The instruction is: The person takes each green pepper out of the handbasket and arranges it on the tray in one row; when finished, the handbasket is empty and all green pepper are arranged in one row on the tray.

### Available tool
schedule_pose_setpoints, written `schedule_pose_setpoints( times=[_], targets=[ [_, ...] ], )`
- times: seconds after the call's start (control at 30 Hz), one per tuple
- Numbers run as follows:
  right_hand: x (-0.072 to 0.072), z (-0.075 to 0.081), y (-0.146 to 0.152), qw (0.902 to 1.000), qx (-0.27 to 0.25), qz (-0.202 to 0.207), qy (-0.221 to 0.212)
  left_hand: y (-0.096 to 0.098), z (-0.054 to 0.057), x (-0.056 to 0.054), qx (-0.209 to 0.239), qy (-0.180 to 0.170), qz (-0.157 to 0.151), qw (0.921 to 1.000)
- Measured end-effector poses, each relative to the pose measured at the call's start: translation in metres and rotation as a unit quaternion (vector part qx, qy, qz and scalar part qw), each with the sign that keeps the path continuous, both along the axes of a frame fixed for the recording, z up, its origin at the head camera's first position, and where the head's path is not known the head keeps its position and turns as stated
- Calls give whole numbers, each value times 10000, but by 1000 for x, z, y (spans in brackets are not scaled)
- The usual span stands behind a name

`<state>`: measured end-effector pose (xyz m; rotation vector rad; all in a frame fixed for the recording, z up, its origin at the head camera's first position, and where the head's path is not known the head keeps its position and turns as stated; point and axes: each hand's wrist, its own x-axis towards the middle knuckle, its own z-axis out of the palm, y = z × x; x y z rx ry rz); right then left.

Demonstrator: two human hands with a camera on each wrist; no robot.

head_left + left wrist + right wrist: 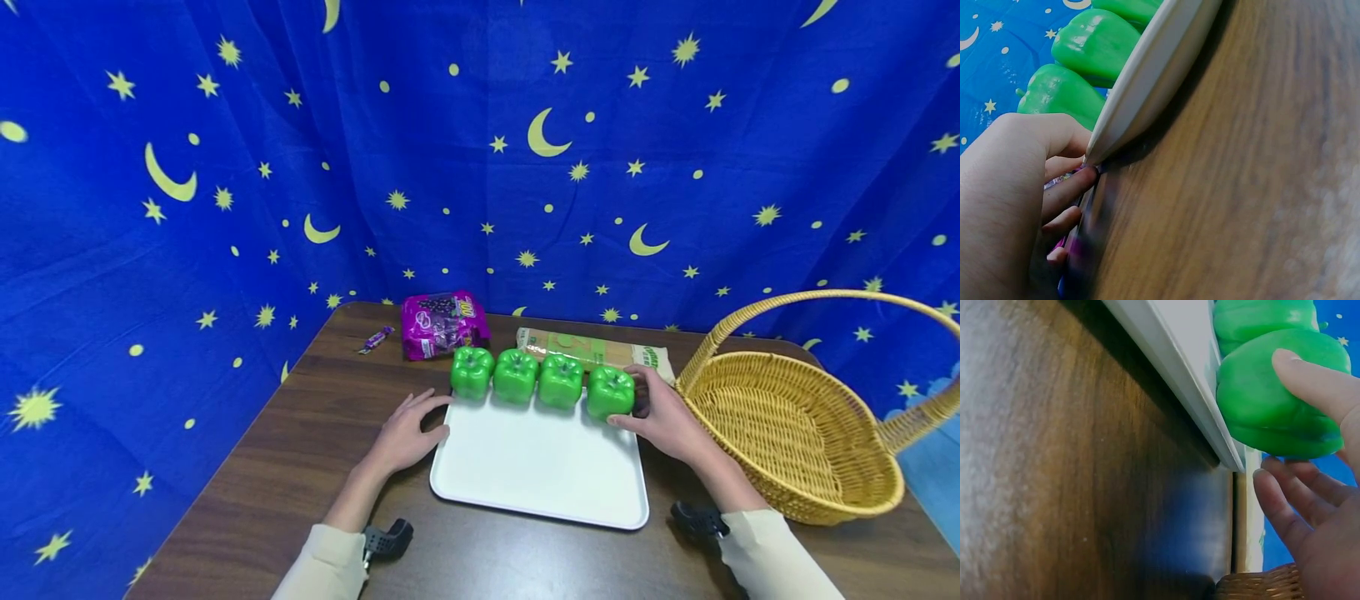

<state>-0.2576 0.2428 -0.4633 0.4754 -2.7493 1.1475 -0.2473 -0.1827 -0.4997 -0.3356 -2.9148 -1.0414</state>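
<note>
Several glossy green bell peppers stand in a row along the far edge of a white tray point(536, 467). My right hand point(663, 417) grips the rightmost bell pepper point(611, 393), its thumb across the near side and its fingers round the right and underside; the thumb point(1310, 381) shows on the green surface in the right wrist view. At the tray's left edge my left hand point(408, 431) rests with loosely bent fingers, touching the rim near the leftmost bell pepper point(472, 373). The left wrist view shows those fingertips point(1085, 181) at the tray's corner.
A wicker basket point(787, 492) with a tall handle stands right of the tray. Behind the peppers lie a purple candy bag point(442, 325) and a long noodle-like pack point(592, 348). One small wrapped candy point(377, 339) lies left of the bag. A star-patterned blue curtain point(450, 167) hangs behind.
</note>
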Motion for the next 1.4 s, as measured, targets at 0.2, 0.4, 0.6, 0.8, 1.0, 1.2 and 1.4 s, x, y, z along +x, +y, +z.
schedule_pose_setpoints(
  times=[0.2, 0.4, 0.6, 0.8, 1.0, 1.2, 1.4],
  targets=[
    [-4, -2, 0, 10000, 33, -7, -15, 0, -1, -1, -19, 17, -4, 10000],
    [-4, -3, -1, 10000, 24, 8, 35, 0, 0, -1, -32, 62, -22, 10000],
    [-4, -1, -2, 9997, 196, 29, 115, 0, 1, -1, -13, 23, -23, 10000],
    [-5, -2, -3, 9986, 449, -53, 259, 0, 1, -1, -50, 69, -42, 10000],
    [-6, -2, -3, 9986, 445, -96, 278, 0, 2, -3, -83, 105, -69, 9999],
    [-5, -3, -3, 9991, 361, -226, 12, 1, 3, -1, -86, 49, -58, 9999],
    [-4, -5, 0, 9986, 428, -287, -93, 1, 3, 0, 13, -12, -25, 10000]
  ],
)
